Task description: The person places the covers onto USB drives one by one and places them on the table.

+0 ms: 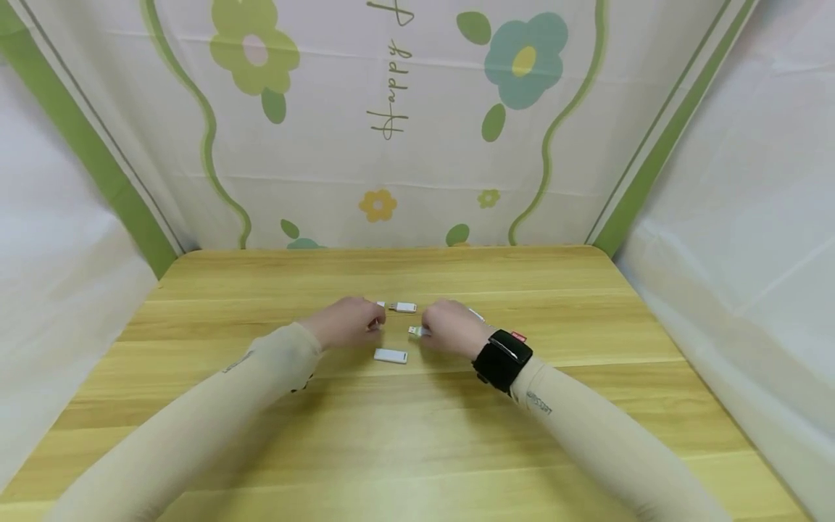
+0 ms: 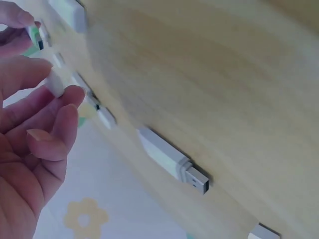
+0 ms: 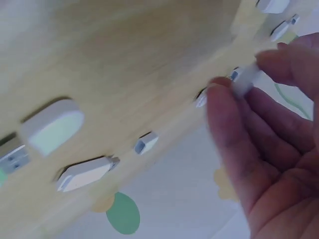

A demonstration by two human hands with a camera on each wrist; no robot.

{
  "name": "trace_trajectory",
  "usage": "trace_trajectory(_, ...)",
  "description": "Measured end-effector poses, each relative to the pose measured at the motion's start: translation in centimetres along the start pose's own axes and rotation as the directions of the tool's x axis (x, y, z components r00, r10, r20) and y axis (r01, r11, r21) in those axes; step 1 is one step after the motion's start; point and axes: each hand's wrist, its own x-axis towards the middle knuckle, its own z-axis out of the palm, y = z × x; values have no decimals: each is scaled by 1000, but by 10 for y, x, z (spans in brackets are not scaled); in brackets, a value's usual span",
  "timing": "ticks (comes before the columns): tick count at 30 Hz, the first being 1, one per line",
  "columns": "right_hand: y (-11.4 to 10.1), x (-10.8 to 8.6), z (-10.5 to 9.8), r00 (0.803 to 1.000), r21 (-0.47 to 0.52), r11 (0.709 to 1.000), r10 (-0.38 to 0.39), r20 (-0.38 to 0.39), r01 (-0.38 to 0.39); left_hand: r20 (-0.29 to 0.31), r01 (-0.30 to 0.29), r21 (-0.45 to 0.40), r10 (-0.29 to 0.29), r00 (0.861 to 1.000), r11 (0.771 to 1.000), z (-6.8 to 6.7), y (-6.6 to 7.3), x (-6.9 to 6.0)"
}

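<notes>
Nearest to the camera are two cream sleeves [image 1: 196, 424], which come in from the lower edge and reach over the wooden table [image 1: 417, 457]. Around the right wrist I notice one black band [image 1: 502, 360] with a small red tag [image 1: 518, 336].

From my distant seat I see that both hands are grasping something. The left hand [image 1: 346, 321] pinches one small white piece [image 2: 55, 83] between thumb and fingers; if it is a cap or a whole stick, I cannot tell. The right hand [image 1: 454, 330] pinches one USB stick [image 1: 419, 331], which has some green on it, and its metal plug is directed to the left hand. These two held things are apart from each other, near the middle of the table.

Now I count. In the head view, four more white things lie about the hands: one plugged stick [image 1: 404, 307] beyond the gap, one flat white bar [image 1: 391, 356] nearer to the person, one white end [image 1: 381, 304] partly covered by the left hand, and one white edge [image 1: 477, 315] partly covered by the right hand. In the left wrist view I find one pale stick [image 2: 164, 155] with bare plug; the row of small pieces farther off is too blurred for counting. In the right wrist view I count one rounded white piece [image 3: 52, 126], one white stick [image 3: 87, 173] and one hollow cap [image 3: 146, 143].
</notes>
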Motion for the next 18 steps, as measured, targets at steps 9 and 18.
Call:
trace_trajectory(9,-6,-36,-11,981,38,990,-127,-145,134,-145,-153,12,153,977,988,-10,30,-36)
trace_trajectory(18,-15,-78,-16,963,10,986,-163,-217,169,-227,-247,26,246,942,969,-13,51,-69)
